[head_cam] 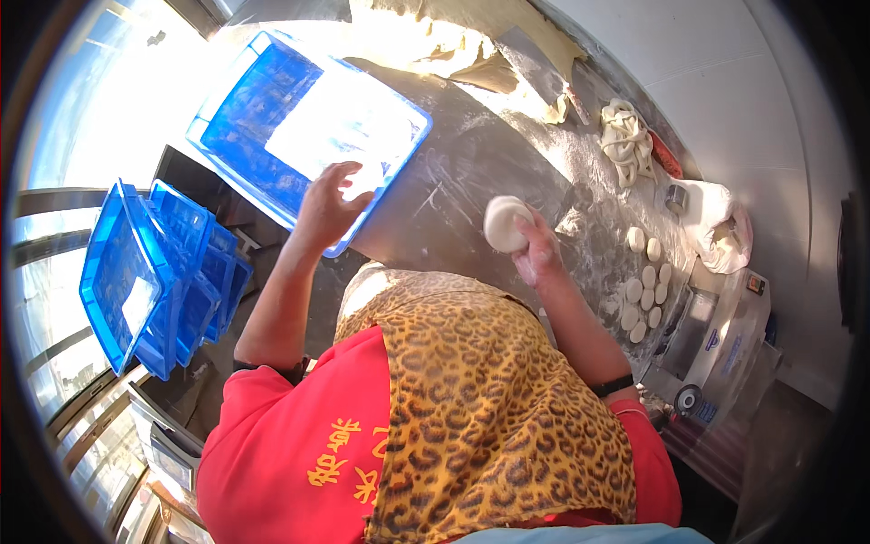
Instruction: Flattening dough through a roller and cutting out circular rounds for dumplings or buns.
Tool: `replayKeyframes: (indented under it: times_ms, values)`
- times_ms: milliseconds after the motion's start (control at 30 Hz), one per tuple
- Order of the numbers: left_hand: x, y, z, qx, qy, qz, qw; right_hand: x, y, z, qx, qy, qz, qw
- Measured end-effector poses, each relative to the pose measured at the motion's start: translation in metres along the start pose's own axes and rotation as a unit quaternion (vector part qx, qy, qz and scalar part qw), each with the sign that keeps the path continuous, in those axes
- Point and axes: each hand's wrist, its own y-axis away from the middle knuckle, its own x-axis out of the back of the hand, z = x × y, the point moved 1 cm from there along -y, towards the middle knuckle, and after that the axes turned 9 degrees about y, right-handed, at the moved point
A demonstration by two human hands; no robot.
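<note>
My right hand (537, 249) grips a thick, round white dough piece (503, 226) by its edge, above the floured work table (435, 214). My left hand (332, 205) holds nothing. Its fingers are curved and apart over the near right side of a blue plastic crate (255, 146). Strong sunlight whitens much of the crate's floor, so any detail there is lost. To the right of my right hand, several small dough rounds (648, 277) lie on the floured tabletop.
More blue crates (173, 272) stand stacked at the left. Along the table's far side are a pale crumpled sheet (435, 41), a broad blade (537, 64) and a heap of dough strips (624, 139). A plastic bag (720, 221) and a machine (714, 353) are at the right.
</note>
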Motion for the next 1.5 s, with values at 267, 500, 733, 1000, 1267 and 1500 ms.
replayKeyframes:
  times_ms: [267,500,733,1000,1267,1500]
  values:
    - [-0.008,-0.078,-0.043,0.072,0.550,-0.028,0.831,-0.056,-0.005,-0.058,-0.017,0.179,-0.147,0.973]
    - [0.029,-0.152,-0.094,0.102,0.301,0.127,0.940,0.008,0.035,-0.003,-0.075,0.156,-0.029,0.984]
    - [0.048,-0.131,-0.117,0.062,0.072,0.151,0.984,0.030,0.064,0.032,-0.096,0.161,0.048,0.981]
    - [0.090,-0.051,-0.105,0.012,-0.247,0.004,0.969,0.089,0.104,0.078,-0.152,0.149,0.126,0.969]
    - [0.059,-0.033,-0.068,-0.105,-0.306,0.148,0.934,0.252,0.178,0.107,-0.091,0.103,0.300,0.944]
    - [-0.088,-0.009,0.025,-0.215,-0.300,0.130,0.920,0.496,0.226,0.142,0.025,-0.061,0.547,0.835]
